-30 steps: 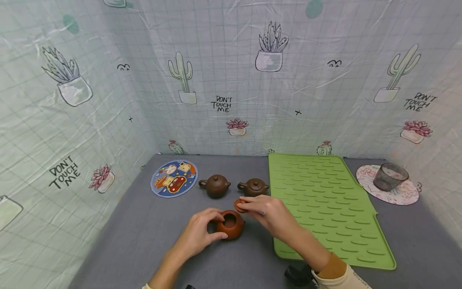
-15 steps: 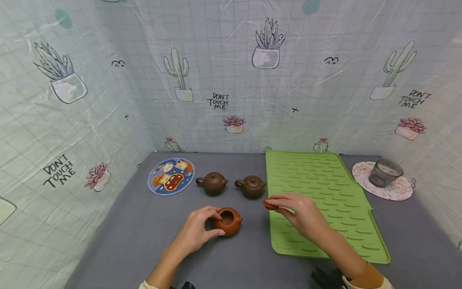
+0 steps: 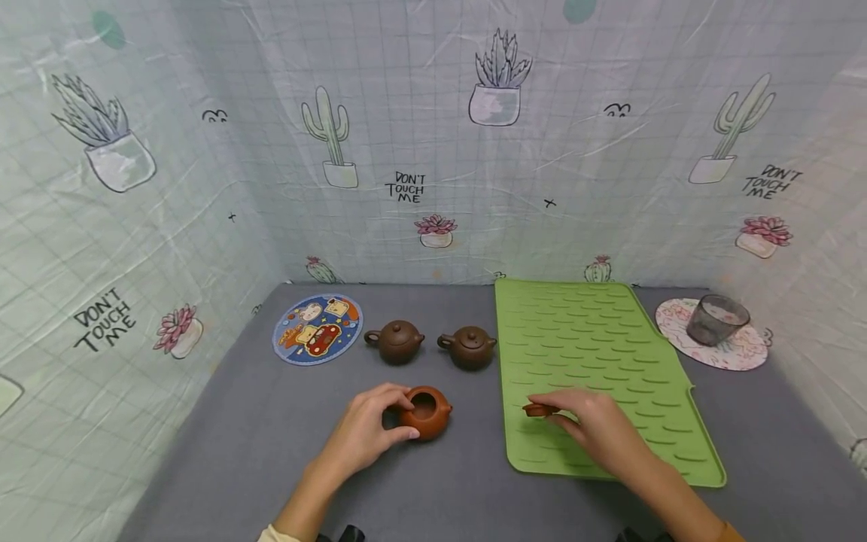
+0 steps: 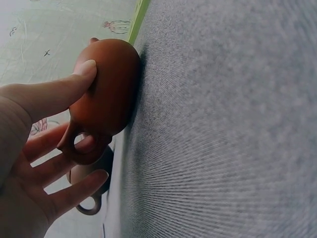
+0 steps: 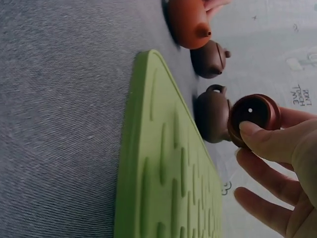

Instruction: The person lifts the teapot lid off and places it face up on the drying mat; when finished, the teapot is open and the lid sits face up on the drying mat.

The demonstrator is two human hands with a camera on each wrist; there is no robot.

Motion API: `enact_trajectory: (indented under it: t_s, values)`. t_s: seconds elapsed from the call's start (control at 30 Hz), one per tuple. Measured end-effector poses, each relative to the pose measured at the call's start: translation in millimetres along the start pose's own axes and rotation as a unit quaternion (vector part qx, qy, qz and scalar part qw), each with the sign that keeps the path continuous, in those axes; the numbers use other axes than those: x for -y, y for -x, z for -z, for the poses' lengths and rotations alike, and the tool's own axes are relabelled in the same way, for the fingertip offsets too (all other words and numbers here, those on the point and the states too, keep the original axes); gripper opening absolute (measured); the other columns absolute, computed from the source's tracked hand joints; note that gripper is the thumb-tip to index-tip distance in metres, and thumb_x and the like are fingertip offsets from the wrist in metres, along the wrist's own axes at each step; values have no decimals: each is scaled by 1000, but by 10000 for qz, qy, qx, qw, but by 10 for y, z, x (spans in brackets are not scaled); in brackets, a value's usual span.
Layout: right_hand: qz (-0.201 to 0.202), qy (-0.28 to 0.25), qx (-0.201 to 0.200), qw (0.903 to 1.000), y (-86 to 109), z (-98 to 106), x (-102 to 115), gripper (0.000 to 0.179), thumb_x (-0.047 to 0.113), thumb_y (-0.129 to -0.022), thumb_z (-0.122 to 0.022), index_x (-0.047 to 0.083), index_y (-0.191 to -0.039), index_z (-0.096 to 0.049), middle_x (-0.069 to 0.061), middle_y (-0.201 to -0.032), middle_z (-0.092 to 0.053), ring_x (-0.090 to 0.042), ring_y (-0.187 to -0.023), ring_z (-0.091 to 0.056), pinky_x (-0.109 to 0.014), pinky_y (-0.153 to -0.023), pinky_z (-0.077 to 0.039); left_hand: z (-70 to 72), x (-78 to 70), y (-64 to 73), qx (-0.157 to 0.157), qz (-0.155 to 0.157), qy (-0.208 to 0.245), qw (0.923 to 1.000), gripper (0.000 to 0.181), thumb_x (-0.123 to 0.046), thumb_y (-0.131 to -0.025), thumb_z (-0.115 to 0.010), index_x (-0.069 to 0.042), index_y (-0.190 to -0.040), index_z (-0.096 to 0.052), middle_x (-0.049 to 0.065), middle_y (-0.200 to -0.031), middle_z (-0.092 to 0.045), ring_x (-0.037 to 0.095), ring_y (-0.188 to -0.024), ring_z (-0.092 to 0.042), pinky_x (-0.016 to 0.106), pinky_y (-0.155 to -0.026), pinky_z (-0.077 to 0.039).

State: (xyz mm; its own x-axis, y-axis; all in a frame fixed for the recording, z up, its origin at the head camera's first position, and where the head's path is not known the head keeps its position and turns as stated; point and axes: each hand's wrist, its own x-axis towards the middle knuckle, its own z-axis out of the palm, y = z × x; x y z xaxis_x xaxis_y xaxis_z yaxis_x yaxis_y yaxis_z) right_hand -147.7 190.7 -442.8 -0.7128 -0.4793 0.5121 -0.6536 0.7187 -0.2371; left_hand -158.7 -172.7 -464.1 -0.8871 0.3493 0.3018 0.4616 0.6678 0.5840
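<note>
On the grey table, my left hand [image 3: 366, 427] grips a small reddish-brown clay teapot [image 3: 436, 427] by its body, thumb on the near side and fingers at the rim. In the left wrist view the pot stands upright, its handle toward my palm. Its top opening shows uncovered. To the right, my right hand [image 3: 603, 425] pinches the matching lid [image 3: 537, 410] between thumb and fingers, over the near left part of a green ridged mat [image 3: 576, 324]. The right wrist view shows the lid's hollow underside [image 5: 247, 106], with the thumb at its edge.
Behind the open pot stand two dark brown lidded teapots [image 3: 400, 346] side by side. A round blue cartoon mat [image 3: 291, 350] lies at the back left. At the back right a dark clear glass [image 3: 711, 325] stands on a pink-patterned round mat [image 3: 741, 357]. Printed cloth encloses the table.
My right hand has carried the lid away from the teapot, rightward to over the green mat. The left hand still holds the pot in about the same place.
</note>
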Motion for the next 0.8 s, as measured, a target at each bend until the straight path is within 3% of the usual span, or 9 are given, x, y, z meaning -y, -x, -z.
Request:
enact_trajectory:
  t_s: [0.13, 0.3, 0.4, 0.6, 0.8]
  values:
    - [-153, -44, 253, 9996, 32, -13, 18, 46, 4, -69, -90, 20, -110, -77, 11, -100, -80, -10, -90, -76, -29, -75, -61, 4, 6, -6, -13, -16, -25, 10000, 32, -22, -72, -93, -16, -98, -75, 0, -118, -75, 18, -108, -72, 38, -95, -58]
    - [-510, -582, 790, 9939, 43, -41, 50, 39, 7, -78, -86, 25, -109, -70, 15, -99, -77, -7, -89, -76, -27, -73, -61, 0, 7, 10, -18, -16, -72, 10000, 32, -23, -72, -93, -16, -98, -75, 0, -119, -75, 18, -109, -72, 39, -97, -57]
    - [-654, -777, 1038, 9894, 53, -48, 44, 35, 11, -82, -83, 22, -112, -68, 10, -100, -77, -7, -87, -76, -25, -70, -61, -2, 13, 7, -20, -6, -69, 10000, 32, -23, -72, -93, -16, -98, -75, -1, -119, -74, 18, -109, -72, 39, -97, -57]
    - [-678, -907, 1196, 9863, 95, -79, 9, 32, 11, -84, -80, 10, -115, -72, -1, -103, -79, -9, -86, -75, -23, -70, -60, -18, 36, 10, -15, -12, -64, 10000, 31, -24, -72, -93, -17, -97, -75, -2, -119, -74, 17, -109, -72, 39, -96, -57]
    - [-775, -868, 1115, 9869, 115, -123, -16, 34, 10, -84, -80, 10, -117, -73, -4, -111, -78, -12, -91, -75, -25, -73, -61, -19, 42, 10, -47, 18, -62, 10000, 31, -24, -72, -93, -19, -96, -75, -2, -118, -75, 17, -108, -72, 38, -95, -57]
